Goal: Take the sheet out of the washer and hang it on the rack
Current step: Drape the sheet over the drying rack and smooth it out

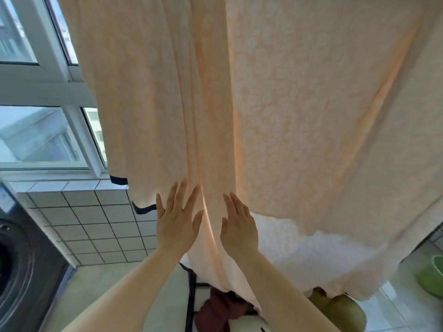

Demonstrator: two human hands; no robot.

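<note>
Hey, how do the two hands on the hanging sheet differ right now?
The left hand has its fingers spread wide; the right hand keeps its fingers closer together. The left hand reaches higher up the sheet; the right hand sits lower. The left hand is left of the central fold, the right hand to its right. Both are open with straight fingers against the cloth, gripping nothing.

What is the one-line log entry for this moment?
sheet: hanging | left hand: flat on sheet | right hand: flat on sheet
</note>
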